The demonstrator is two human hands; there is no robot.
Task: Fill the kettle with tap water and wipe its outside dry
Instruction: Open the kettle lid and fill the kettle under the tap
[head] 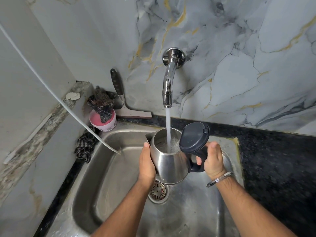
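Note:
A steel kettle (168, 165) hangs over the steel sink (106, 171), its dark lid (194, 136) flipped open. The wall tap (168, 82) is running, and its stream of water (168, 127) falls straight into the kettle's mouth. My left hand (146, 164) is pressed flat against the kettle's left side. My right hand (212, 159) is wrapped around the dark handle on the right. A dark checked cloth (84, 146) lies crumpled on the sink's left rim.
A pink tub with a scrubber in a dark cup (102, 111) stands at the back left corner, next to a squeegee (125, 100) leaning on the wall. A white cord (56, 96) crosses into the sink. Black granite counter (273, 159) lies right. The drain (158, 191) sits under the kettle.

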